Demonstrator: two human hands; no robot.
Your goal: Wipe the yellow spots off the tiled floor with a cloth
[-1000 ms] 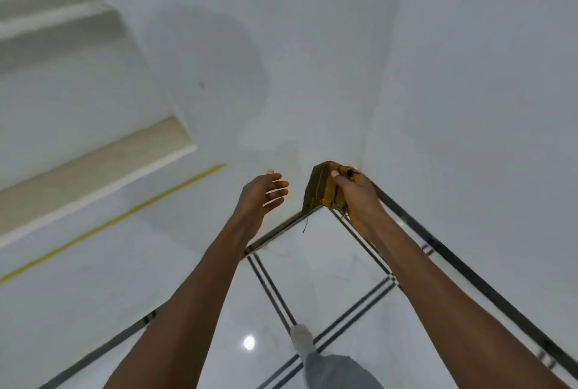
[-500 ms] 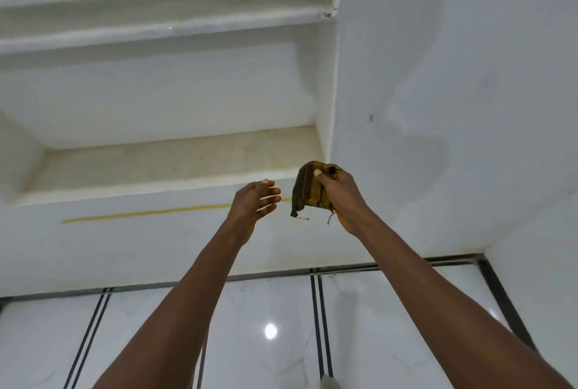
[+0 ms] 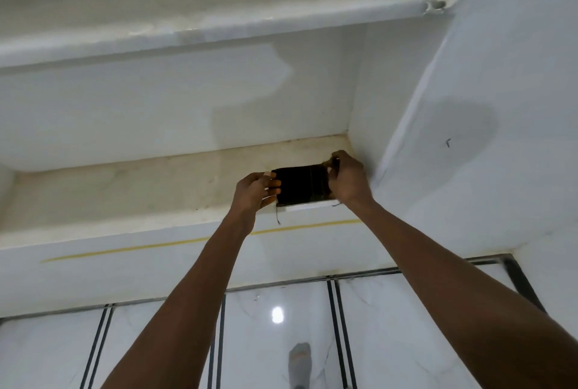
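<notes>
A dark brownish cloth (image 3: 302,184) is stretched flat between both hands in front of the lower step. My left hand (image 3: 255,191) pinches its left edge and my right hand (image 3: 347,177) grips its right edge. Loose threads hang from the cloth's lower corners. A long yellow line (image 3: 131,249) runs across the white riser below the step. The glossy white tiled floor (image 3: 275,341) with dark double grout lines lies under my arms.
Two stained cream stair treads (image 3: 125,188) rise ahead, closed off by a white wall (image 3: 484,107) on the right. A foot in a grey sock (image 3: 300,363) stands on the tiles near the bottom edge. A ceiling light reflects in the floor.
The view turned from the corner toward the stairs. My left hand closed on the cloth, which is spread out between both hands and raised toward the step.
</notes>
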